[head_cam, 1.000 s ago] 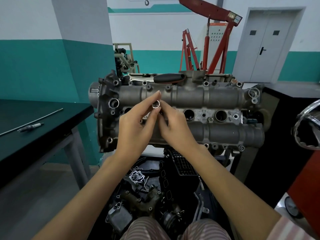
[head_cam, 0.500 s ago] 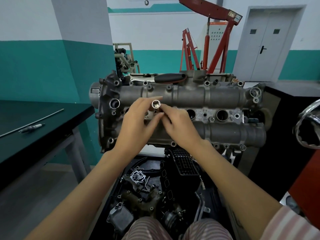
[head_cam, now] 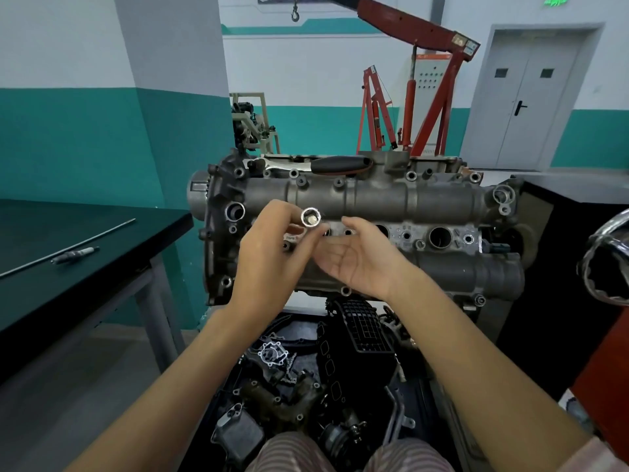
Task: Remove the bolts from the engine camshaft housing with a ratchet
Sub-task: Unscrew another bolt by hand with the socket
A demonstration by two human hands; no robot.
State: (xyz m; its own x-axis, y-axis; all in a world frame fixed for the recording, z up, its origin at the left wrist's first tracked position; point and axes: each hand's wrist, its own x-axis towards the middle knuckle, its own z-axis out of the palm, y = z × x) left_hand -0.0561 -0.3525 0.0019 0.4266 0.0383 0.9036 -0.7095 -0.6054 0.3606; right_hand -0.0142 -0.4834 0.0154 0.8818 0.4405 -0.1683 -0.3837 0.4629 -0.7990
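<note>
Two hands mid-frame before the camshaft housing [head_cam: 374,199].
Left hand [head_cam: 269,264] pinching a socket [head_cam: 310,217], open end toward camera, something pale inside; right hand [head_cam: 360,257] just beside, palm up, fingers relaxed, holding nothing. Ratchet [head_cam: 326,164] lying atop the housing, upper center. Table [head_cam: 85,267] at left.

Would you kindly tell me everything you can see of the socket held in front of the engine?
The socket is a short, shiny metal cylinder, chrome-like, with its open end turned toward the camera. Something pale sits inside the opening, possibly a bolt; it is too small to tell. The left hand pinches it by its side in front of the camshaft housing. The right hand is open beside it, not touching.
</note>
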